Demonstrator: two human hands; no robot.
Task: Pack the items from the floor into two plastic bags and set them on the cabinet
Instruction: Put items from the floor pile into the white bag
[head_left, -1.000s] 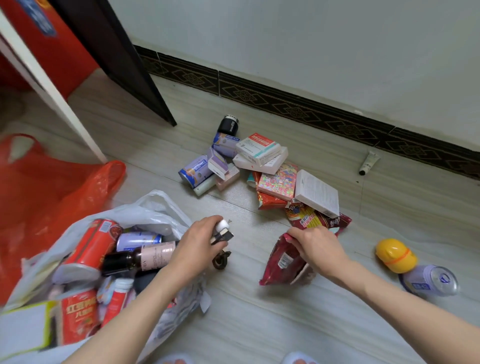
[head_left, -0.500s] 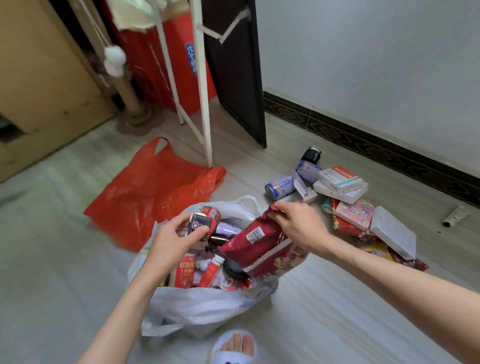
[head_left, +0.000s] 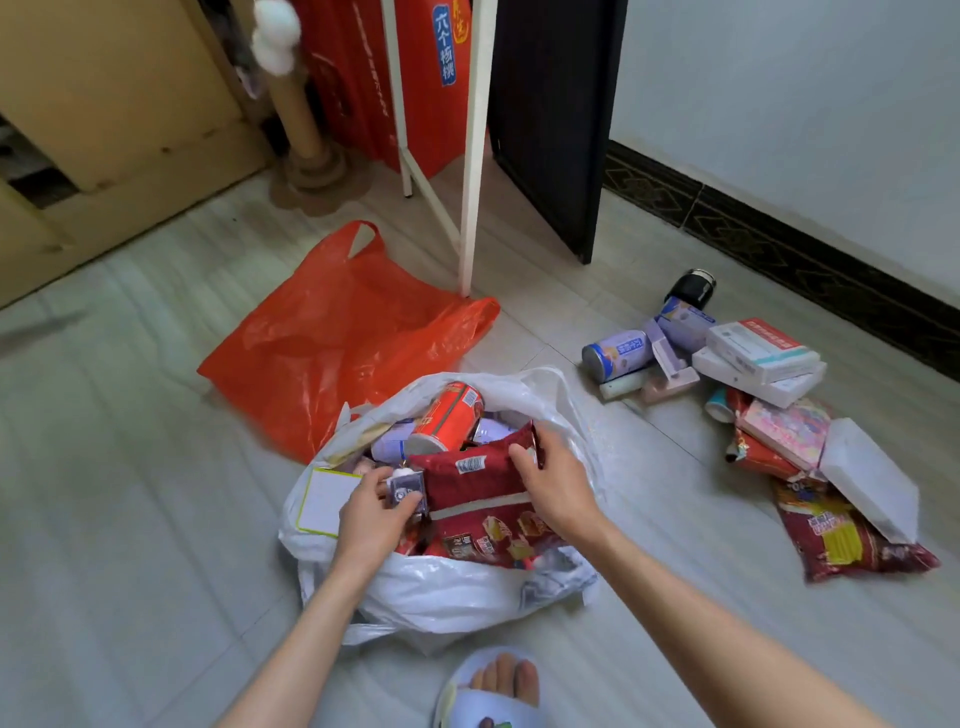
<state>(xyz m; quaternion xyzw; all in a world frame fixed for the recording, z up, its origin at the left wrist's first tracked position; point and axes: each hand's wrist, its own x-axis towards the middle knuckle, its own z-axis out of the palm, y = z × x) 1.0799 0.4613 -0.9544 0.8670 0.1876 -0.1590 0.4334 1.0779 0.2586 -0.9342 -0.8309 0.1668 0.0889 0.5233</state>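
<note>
A white plastic bag stands open on the floor in front of me, filled with several items, among them a red can and a white card. My right hand grips the top edge of a dark red snack packet that lies across the bag's mouth. My left hand holds a small clear box with a keyring just inside the bag, beside the packet. An empty orange plastic bag lies flat behind the white one.
A pile of boxes, cans and snack packets lies on the floor to the right, near the wall. A white frame leg and a dark door stand behind the bags. My slippered foot is at the bottom.
Both hands moved from the floor pile to the white bag. The red snack packet was lifted off the floor and now lies in the bag's mouth; the small box dropped lower into it.
</note>
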